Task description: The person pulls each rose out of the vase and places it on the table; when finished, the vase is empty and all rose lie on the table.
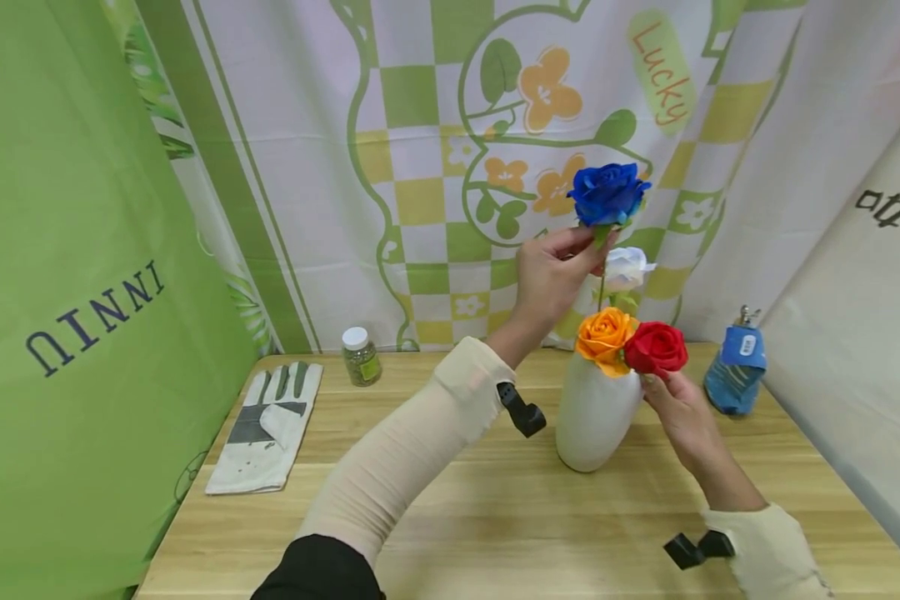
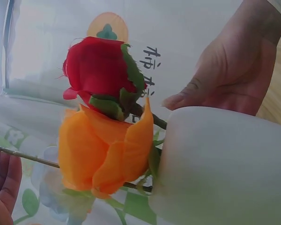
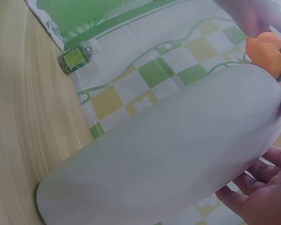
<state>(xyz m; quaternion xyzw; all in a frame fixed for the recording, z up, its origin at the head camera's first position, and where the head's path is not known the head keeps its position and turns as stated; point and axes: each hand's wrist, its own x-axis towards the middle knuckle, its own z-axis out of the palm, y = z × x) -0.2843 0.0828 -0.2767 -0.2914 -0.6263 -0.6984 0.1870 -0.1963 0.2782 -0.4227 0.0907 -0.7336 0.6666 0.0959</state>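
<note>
While its bloom is deep blue and full-petalled on a thin green stem, the blue rose (image 1: pixel 608 193) stands above the white vase (image 1: pixel 596 412). At its 7 o'clock, the left hand (image 1: pixel 551 275) pinches the stem just under the bloom with curled fingers. The right hand (image 1: pixel 678 408) curls its fingers at the red rose (image 1: pixel 656 348), at the vase's 1 o'clock beside the orange rose (image 1: pixel 604 336).
</note>
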